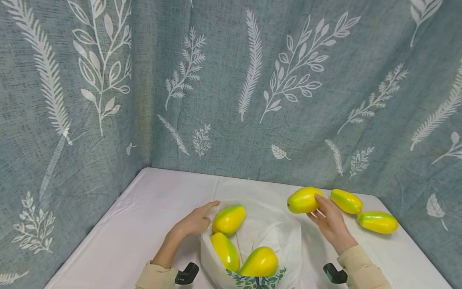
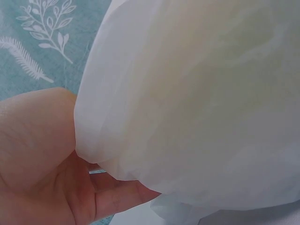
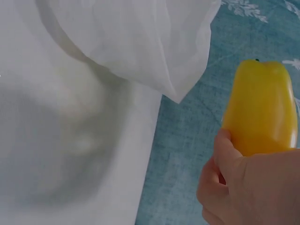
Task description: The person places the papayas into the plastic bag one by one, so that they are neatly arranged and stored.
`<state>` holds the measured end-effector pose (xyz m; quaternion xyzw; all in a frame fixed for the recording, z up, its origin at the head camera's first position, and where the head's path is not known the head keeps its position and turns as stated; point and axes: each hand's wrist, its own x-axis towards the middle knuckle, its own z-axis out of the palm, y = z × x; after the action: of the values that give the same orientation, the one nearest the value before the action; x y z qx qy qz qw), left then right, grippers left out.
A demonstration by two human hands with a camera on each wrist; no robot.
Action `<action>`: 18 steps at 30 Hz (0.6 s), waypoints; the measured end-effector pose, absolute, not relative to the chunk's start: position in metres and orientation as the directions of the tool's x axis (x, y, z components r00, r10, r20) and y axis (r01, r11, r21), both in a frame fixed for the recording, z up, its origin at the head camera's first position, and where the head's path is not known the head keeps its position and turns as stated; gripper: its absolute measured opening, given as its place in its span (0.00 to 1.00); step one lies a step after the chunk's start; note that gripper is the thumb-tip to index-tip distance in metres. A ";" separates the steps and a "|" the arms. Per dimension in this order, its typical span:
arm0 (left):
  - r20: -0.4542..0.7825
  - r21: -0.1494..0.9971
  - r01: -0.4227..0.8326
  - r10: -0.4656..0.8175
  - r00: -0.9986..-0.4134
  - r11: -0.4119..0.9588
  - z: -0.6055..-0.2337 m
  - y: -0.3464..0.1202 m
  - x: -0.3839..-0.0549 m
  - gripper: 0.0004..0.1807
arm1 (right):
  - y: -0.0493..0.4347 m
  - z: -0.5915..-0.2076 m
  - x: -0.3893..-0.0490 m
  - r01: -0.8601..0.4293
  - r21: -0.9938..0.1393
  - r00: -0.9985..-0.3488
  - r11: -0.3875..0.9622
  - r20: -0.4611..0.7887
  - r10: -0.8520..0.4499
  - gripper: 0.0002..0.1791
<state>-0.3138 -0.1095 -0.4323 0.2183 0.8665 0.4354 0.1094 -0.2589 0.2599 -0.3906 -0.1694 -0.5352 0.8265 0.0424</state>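
A white bag (image 1: pixel 288 241) with a green leafy print stands with its mouth up at the front of the table. Three yellow-green papayas (image 1: pixel 260 261) lie inside it. At the bag's left rim, my left hand (image 1: pixel 195 220) holds the edge, index finger stretched along it; in the left wrist view the white material covers part of the fingers (image 2: pixel 124 197). My right hand (image 1: pixel 330 224) grips another papaya (image 1: pixel 304 200) by one end, raised to the right of the bag. The right wrist view shows this papaya (image 3: pixel 262 108) in front of the thumb and fingers.
Two more papayas, one behind (image 1: pixel 346 201) and one nearer (image 1: pixel 377 222), lie on the table at the right, beyond my right hand. The table has a white cover (image 1: pixel 159 200). Blue-grey curtains (image 1: pixel 223 132) with white leaf patterns enclose its back and sides.
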 end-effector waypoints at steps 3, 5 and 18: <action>0.001 0.802 0.285 0.475 -0.880 0.526 -0.431 -0.109 -0.313 0.32 | 0.257 -0.393 -0.259 0.125 -0.906 -0.946 -0.404 -0.232 0.226 0.34; 0.001 0.803 0.284 0.474 -0.880 0.524 -0.431 -0.109 -0.313 0.32 | 0.254 -0.395 -0.260 0.135 -0.916 -0.951 -0.378 -0.226 0.209 0.36; 0.005 0.806 0.284 0.474 -0.881 0.520 -0.431 -0.108 -0.313 0.32 | 0.237 -0.402 -0.263 0.136 -0.944 -0.971 -0.301 -0.187 0.148 0.39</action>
<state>-0.3135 -0.1084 -0.4307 0.2191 0.8650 0.4383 0.1081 -0.2628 0.2365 -0.4022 -0.1200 -0.5911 0.7976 0.0038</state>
